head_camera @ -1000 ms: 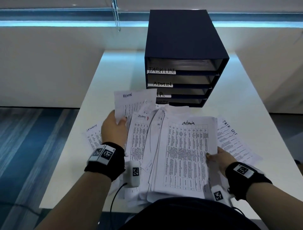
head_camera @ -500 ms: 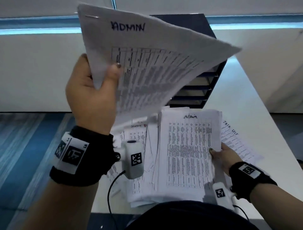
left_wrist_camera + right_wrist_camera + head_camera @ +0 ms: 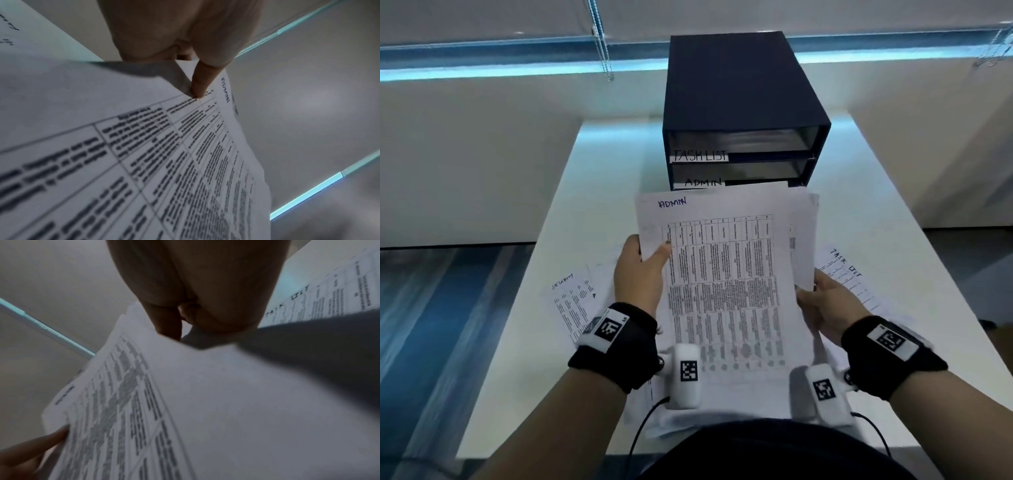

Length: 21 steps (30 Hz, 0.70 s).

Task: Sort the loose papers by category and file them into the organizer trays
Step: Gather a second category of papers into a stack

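Both hands hold up a stack of white printed sheets, the ADMIN papers (image 3: 726, 274), in front of the dark organizer (image 3: 736, 102). The top sheet is headed ADMIN. My left hand (image 3: 643, 270) grips its left edge, thumb on the printed side (image 3: 197, 84). My right hand (image 3: 822, 301) grips the stack's right edge (image 3: 170, 324). The organizer's open trays face me; labels TASK LIST (image 3: 700, 156) and ADMIN (image 3: 703, 182) show, while the lower trays are hidden behind the stack. A sheet headed TASK LIST (image 3: 849, 274) lies flat at the right, another loose sheet (image 3: 573, 301) at the left.
The white table (image 3: 599, 164) runs back to a low white wall; its left edge drops to a blue striped floor (image 3: 431, 325). More sheets lie under the held stack near the front edge. A blind cord (image 3: 601, 41) hangs at the back.
The left hand brought the raised ADMIN sheet down onto the other papers. The right hand lifted its stack off the table, and both hands now hold the stack together.
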Available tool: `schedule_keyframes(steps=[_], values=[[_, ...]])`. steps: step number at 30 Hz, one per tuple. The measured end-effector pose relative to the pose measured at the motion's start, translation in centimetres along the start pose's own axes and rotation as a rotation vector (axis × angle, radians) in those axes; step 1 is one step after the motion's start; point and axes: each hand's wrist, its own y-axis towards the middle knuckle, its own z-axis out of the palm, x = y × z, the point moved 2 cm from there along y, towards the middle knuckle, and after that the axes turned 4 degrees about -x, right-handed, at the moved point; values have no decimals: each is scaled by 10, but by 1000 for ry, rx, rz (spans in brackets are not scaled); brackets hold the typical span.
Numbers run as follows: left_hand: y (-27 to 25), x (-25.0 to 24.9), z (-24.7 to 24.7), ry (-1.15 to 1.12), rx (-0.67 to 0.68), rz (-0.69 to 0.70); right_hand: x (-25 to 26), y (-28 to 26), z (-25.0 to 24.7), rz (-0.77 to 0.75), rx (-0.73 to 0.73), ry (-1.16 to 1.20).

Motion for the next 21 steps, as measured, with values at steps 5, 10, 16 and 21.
schedule_keyframes(steps=[5, 10, 16, 21], values=[[7, 12, 5, -53, 65, -135, 9, -11, 14, 6, 68, -21], [13, 22, 1, 0, 174, -185, 8, -5, 17, 24, -77, 48], [26, 33, -8, -93, 20, -175, 10, -6, 12, 27, 96, -174], [42, 52, -23, -245, -117, -299, 5, -4, -11, 56, 157, -139]])
